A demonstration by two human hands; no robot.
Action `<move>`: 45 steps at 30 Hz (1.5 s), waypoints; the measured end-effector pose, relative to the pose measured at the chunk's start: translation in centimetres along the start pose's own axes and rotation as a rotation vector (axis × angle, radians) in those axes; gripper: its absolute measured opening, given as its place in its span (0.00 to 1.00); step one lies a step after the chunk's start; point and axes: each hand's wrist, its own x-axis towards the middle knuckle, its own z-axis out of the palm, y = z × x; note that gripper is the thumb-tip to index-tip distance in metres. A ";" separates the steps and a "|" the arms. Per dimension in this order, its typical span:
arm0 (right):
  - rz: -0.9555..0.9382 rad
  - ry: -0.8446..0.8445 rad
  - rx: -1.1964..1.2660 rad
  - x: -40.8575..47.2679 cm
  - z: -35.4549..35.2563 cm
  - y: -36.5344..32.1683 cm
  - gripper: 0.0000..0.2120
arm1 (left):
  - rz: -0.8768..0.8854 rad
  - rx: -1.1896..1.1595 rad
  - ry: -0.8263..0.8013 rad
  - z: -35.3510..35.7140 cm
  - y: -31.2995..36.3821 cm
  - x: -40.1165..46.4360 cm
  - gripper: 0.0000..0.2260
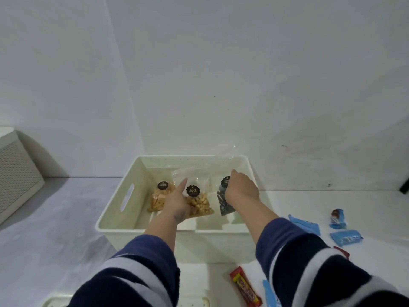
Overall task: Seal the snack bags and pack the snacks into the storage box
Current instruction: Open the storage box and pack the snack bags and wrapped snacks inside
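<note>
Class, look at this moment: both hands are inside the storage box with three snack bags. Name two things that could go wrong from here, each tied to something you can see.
1. The right hand grips the dark snack bag near its top; a weak seal might open.
2. The left hand lies across the middle bag, so pressing could crush its contents.
3. Blue packets and a red bar lie outside the storage box and could be forgotten.
</note>
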 end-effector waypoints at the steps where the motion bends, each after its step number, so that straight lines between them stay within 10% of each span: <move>1: 0.014 -0.008 0.012 1.0 0.8 0.0 0.25 | -0.019 -0.004 -0.013 0.5 -0.1 1.1 0.39; 27: 0.091 -0.219 0.314 7.5 2.6 1.1 0.29 | -0.148 0.251 -0.013 3.1 2.0 9.9 0.41; 37: -0.143 -0.191 0.472 -2.8 -5.5 3.0 0.25 | 0.185 0.568 -0.186 1.7 7.5 -2.3 0.19; 45: 0.052 -0.174 0.201 -14.6 -7.9 16.0 0.21 | 0.475 0.640 -0.292 8.6 10.5 -12.0 0.19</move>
